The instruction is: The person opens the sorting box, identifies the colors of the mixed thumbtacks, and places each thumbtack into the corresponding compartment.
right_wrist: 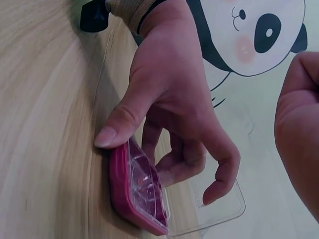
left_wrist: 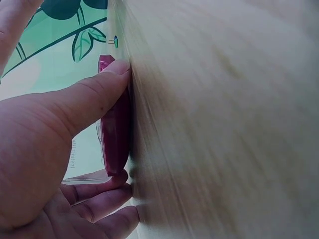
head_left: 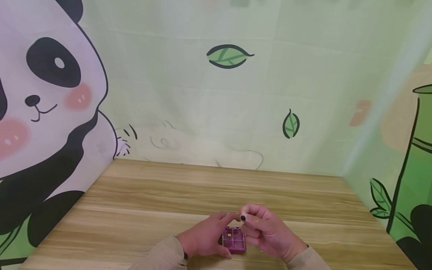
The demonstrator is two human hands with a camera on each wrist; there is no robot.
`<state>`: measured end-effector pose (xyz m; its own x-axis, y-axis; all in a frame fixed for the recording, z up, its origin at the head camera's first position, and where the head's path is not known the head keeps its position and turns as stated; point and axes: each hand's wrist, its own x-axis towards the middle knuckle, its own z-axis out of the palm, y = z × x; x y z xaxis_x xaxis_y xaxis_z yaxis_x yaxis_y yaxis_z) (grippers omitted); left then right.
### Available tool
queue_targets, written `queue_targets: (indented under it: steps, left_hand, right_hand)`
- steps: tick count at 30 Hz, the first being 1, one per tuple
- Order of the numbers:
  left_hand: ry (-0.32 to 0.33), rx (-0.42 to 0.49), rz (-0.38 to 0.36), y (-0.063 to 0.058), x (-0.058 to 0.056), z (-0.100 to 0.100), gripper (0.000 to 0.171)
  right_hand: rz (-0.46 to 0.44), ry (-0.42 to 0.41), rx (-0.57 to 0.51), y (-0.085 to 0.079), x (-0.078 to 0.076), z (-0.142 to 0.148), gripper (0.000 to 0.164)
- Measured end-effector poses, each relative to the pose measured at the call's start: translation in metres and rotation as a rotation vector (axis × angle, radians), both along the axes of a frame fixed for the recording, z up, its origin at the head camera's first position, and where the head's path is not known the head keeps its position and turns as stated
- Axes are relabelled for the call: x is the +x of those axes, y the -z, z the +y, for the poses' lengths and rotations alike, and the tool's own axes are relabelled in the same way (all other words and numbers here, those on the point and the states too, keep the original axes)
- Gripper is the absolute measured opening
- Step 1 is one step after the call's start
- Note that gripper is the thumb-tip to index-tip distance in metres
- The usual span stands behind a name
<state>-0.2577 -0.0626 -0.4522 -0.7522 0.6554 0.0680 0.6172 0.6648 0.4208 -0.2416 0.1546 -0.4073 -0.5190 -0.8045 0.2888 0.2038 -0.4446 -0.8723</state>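
Note:
A small magenta compartment box [head_left: 234, 245] lies on the table with its clear lid [right_wrist: 224, 211] raised. One upper compartment holds a small yellow round piece [head_left: 229, 235]. My left hand [head_left: 207, 234] holds the box, thumb on its near edge and curled fingers round the far side, the index finger up by the lid. Just right of the box, my right hand [head_left: 270, 232] pinches a small black round piece [head_left: 243, 218] between thumb and index finger. In the right wrist view only part of my right hand [right_wrist: 301, 124] shows, and the black piece is hidden.
A tiny stud-like piece with a green-blue face [left_wrist: 116, 41] is on the wooden table [head_left: 162, 191], beyond the box in the left wrist view. Cloth walls printed with a panda [head_left: 50, 93], leaves and bamboo enclose the table at the back and sides.

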Motion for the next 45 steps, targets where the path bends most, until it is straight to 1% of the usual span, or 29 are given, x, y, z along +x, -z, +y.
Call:
queue_targets:
  steps: [3,9,14,18,21,24,27,29,32,34,39,45]
  left_hand:
    - [-0.002,0.002,0.002,0.000,0.001,0.001,0.095]
    - [-0.026,-0.011,-0.039,0.000,0.001,0.002,0.090]
    - [-0.015,-0.011,-0.019,0.000,0.000,0.001,0.093]
    - [-0.016,-0.014,-0.013,0.000,0.000,0.001,0.094]
    - [-0.020,-0.019,-0.011,0.000,0.001,0.001,0.095]
    - [-0.019,-0.020,-0.009,0.000,0.001,0.001,0.096]
    - [-0.018,-0.019,-0.006,0.000,0.001,0.001,0.096]
    - [-0.019,-0.021,-0.009,0.000,0.001,0.002,0.096]
    - [-0.023,-0.026,-0.014,0.000,0.001,0.002,0.096]
    - [-0.025,-0.030,-0.021,0.000,0.001,0.002,0.096]
    - [-0.020,-0.031,-0.040,0.001,0.001,0.001,0.093]
    - [0.000,-0.025,-0.025,0.000,-0.001,0.000,0.092]
  right_hand:
    - [0.016,0.044,0.014,0.001,0.000,0.002,0.037]
    - [0.039,0.129,0.056,0.002,-0.001,0.006,0.034]
    - [0.070,0.206,0.126,0.004,-0.002,0.007,0.032]
    - [0.137,0.285,0.204,0.005,-0.001,0.008,0.030]
    - [0.193,0.368,0.305,0.005,0.000,0.008,0.025]
    - [0.242,0.430,0.388,0.005,0.000,0.009,0.018]
    - [0.303,0.492,0.478,0.005,0.001,0.009,0.013]
    - [0.342,0.536,0.551,0.006,0.001,0.010,0.018]
    - [0.431,0.599,0.647,0.007,0.002,0.010,0.024]
    - [0.496,0.633,0.680,0.007,0.002,0.009,0.022]
    - [0.664,0.689,0.724,0.011,0.002,0.007,0.014]
    - [0.845,0.735,0.811,0.019,0.000,0.007,0.007]
